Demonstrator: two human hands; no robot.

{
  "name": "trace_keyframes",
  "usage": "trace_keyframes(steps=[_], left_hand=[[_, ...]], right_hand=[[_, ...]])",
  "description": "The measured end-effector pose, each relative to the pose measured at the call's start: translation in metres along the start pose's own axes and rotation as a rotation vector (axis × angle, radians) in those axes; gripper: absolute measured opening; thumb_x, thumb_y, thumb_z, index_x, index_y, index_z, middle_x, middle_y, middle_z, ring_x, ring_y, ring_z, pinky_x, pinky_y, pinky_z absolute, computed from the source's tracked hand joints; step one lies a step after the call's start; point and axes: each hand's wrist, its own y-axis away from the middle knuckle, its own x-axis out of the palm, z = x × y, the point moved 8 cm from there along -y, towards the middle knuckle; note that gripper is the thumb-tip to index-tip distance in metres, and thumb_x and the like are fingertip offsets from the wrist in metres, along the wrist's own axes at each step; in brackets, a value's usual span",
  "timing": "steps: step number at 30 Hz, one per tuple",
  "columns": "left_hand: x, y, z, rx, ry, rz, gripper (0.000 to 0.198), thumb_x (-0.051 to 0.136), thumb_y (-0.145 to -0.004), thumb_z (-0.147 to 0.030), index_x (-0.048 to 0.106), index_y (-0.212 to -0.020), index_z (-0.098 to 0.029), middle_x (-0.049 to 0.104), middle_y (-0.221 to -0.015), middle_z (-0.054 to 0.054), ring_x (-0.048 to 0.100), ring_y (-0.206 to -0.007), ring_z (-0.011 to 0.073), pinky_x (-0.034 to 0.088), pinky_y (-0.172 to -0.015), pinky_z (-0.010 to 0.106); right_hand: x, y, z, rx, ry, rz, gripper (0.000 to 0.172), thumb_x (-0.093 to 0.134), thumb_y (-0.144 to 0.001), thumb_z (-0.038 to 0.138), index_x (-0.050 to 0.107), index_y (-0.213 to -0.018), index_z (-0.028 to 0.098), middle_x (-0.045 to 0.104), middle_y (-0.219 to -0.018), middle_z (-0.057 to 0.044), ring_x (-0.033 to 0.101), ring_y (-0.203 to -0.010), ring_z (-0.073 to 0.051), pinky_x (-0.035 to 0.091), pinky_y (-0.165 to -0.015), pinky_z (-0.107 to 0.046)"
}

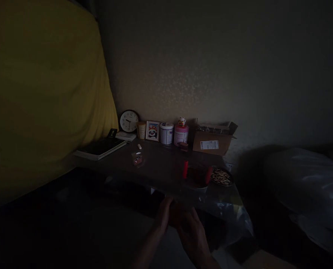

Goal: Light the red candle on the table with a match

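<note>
In the dim light, my left hand (163, 216) and my right hand (193, 231) are close together just off the front edge of the table (161, 172). Between them is a dark red object (174, 216), too dark and too covered by my fingers to name its kind. My left hand grips its left side. On the right, my other hand is curled against it, with the fingertips hidden. Beyond my hands stands a round dish (198, 188) with two red stick-like pieces at its rim, beside a bowl of small pale sticks (221, 177).
Along the wall stand a clock (128, 121), a cup (141, 130), a panda picture frame (152, 131), a white tin (167, 133), a pink-lidded jar (181, 135) and a cardboard box (211, 144). A book (100, 147) lies left. Yellow cloth (46, 86) hangs beside it.
</note>
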Motion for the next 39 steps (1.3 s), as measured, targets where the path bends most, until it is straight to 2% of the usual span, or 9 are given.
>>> trace_keyframes(steps=[3, 7, 12, 16, 20, 23, 27, 32, 39], left_hand=[[0.004, 0.000, 0.001, 0.015, -0.040, 0.037, 0.022, 0.051, -0.073, -0.037, 0.055, -0.063, -0.018, 0.055, -0.070, 0.000, 0.050, -0.074, 0.0165, 0.039, -0.073, 0.027], [0.009, 0.002, 0.000, 0.031, -0.070, 0.075, 0.019, 0.054, -0.072, -0.035, 0.057, -0.064, -0.018, 0.057, -0.075, 0.002, 0.051, -0.082, 0.0192, 0.039, -0.080, 0.030], [0.011, 0.009, -0.009, 0.030, -0.071, 0.100, 0.025, 0.060, -0.071, -0.037, 0.062, -0.088, -0.018, 0.059, -0.109, 0.007, 0.046, -0.110, 0.0242, 0.033, -0.095, 0.033], [0.027, 0.019, -0.021, 0.115, -0.091, 0.288, 0.031, 0.057, -0.076, -0.038, 0.062, -0.096, -0.015, 0.061, -0.104, 0.009, 0.053, -0.102, 0.0253, 0.038, -0.090, 0.036], [0.040, 0.030, -0.030, 0.079, -0.017, 0.400, 0.029, 0.063, -0.072, -0.030, 0.064, -0.096, -0.013, 0.063, -0.103, 0.011, 0.055, -0.101, 0.0264, 0.040, -0.088, 0.036], [0.047, 0.037, -0.037, 0.045, 0.082, 0.441, 0.029, 0.063, -0.073, -0.029, 0.064, -0.097, -0.012, 0.063, -0.105, 0.011, 0.055, -0.102, 0.0269, 0.041, -0.088, 0.037], [0.044, 0.035, -0.038, 0.028, 0.177, 0.409, 0.032, 0.061, -0.075, -0.031, 0.063, -0.102, -0.015, 0.060, -0.110, 0.012, 0.055, -0.102, 0.0252, 0.044, -0.084, 0.035], [0.043, 0.032, -0.034, -0.012, 0.247, 0.414, 0.029, 0.062, -0.075, -0.030, 0.065, -0.100, -0.015, 0.060, -0.110, 0.012, 0.056, -0.099, 0.0219, 0.043, -0.084, 0.032], [0.049, 0.040, -0.042, -0.024, 0.265, 0.441, 0.026, 0.063, -0.075, -0.026, 0.066, -0.097, -0.013, 0.062, -0.108, 0.012, 0.055, -0.103, 0.0235, 0.041, -0.090, 0.034]], right_hand=[[0.006, 0.001, 0.007, -0.056, 0.040, 0.032, 0.008, 0.047, -0.084, 0.019, 0.055, -0.082, 0.020, 0.055, -0.094, -0.007, 0.057, -0.086, -0.017, 0.047, -0.070, -0.024], [0.003, 0.000, 0.000, -0.029, 0.107, 0.028, 0.010, 0.046, -0.085, 0.020, 0.055, -0.082, 0.020, 0.056, -0.088, -0.007, 0.056, -0.077, -0.016, 0.045, -0.065, -0.024], [-0.017, -0.004, -0.021, 0.086, 0.047, -0.046, 0.013, 0.050, -0.084, 0.030, 0.056, -0.080, 0.020, 0.057, -0.088, -0.006, 0.056, -0.079, -0.017, 0.044, -0.067, -0.025], [-0.032, -0.007, -0.036, 0.244, -0.127, -0.117, 0.022, 0.054, -0.081, 0.040, 0.056, -0.077, 0.018, 0.059, -0.079, -0.005, 0.057, -0.076, -0.018, 0.045, -0.067, -0.025], [-0.034, -0.009, -0.046, 0.364, -0.374, -0.116, 0.027, 0.060, -0.076, 0.043, 0.057, -0.074, 0.016, 0.060, -0.077, -0.005, 0.057, -0.074, -0.018, 0.045, -0.067, -0.025], [-0.036, -0.007, -0.060, 0.483, -0.565, -0.173, 0.028, 0.067, -0.069, 0.041, 0.056, -0.069, 0.016, 0.059, -0.069, -0.003, 0.055, -0.063, -0.015, 0.043, -0.057, -0.023], [-0.043, -0.005, -0.073, 0.575, -0.764, -0.266, 0.025, 0.070, -0.067, 0.038, 0.055, -0.073, 0.018, 0.055, -0.060, 0.002, 0.049, -0.051, -0.010, 0.038, -0.047, -0.019], [-0.056, -0.006, -0.071, 0.582, -0.717, -0.318, 0.029, 0.070, -0.067, 0.037, 0.059, -0.087, 0.020, 0.060, -0.068, 0.001, 0.053, -0.055, -0.011, 0.042, -0.051, -0.020], [-0.062, -0.005, -0.072, 0.514, -0.560, -0.328, 0.034, 0.065, -0.070, 0.043, 0.063, -0.090, 0.016, 0.065, -0.081, -0.005, 0.059, -0.068, -0.018, 0.046, -0.057, -0.024]])
